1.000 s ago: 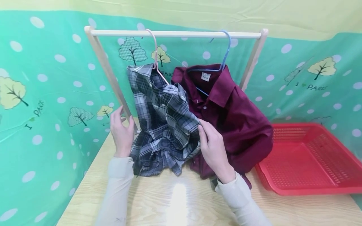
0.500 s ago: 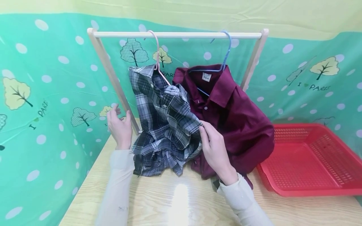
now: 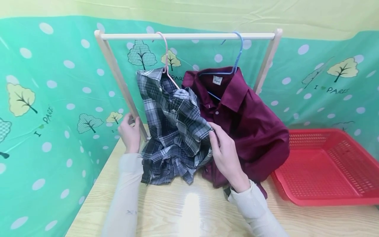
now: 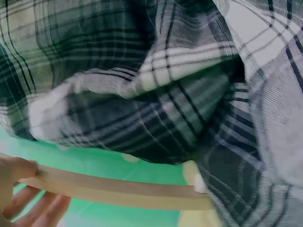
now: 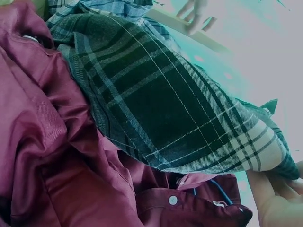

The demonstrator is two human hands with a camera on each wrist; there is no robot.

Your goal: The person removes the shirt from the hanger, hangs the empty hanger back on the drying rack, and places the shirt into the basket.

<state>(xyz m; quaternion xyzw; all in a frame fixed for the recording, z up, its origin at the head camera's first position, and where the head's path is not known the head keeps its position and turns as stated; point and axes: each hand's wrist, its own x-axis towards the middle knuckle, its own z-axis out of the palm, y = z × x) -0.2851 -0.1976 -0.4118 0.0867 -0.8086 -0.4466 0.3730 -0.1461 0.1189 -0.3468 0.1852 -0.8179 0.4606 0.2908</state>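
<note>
A plaid shirt [image 3: 155,120] in grey, black and white hangs bunched on a pink hanger [image 3: 166,54]. Its right side is pulled out by my right hand [image 3: 227,153], which pinches the cloth between thumb and fingers. To the left of the shirt, my left hand [image 3: 130,135] grips the slanted side post of a small wooden clothes rack [image 3: 119,80]. The left wrist view shows the thumb [image 4: 23,168] on one side of that post and the fingers on the other. A maroon shirt [image 3: 256,131] on a blue hanger [image 3: 239,49] hangs behind the right hand.
A red perforated basket [image 3: 331,200] stands on the wooden table [image 3: 163,210] at the right. Behind the rack hangs a green curtain [image 3: 53,108] printed with dots and trees. The maroon shirt's hem reaches down to the table.
My left hand, first spread beside the post, has closed its fingers around it. The right hand keeps its pinch on the plaid shirt. The head view has shifted slightly.
</note>
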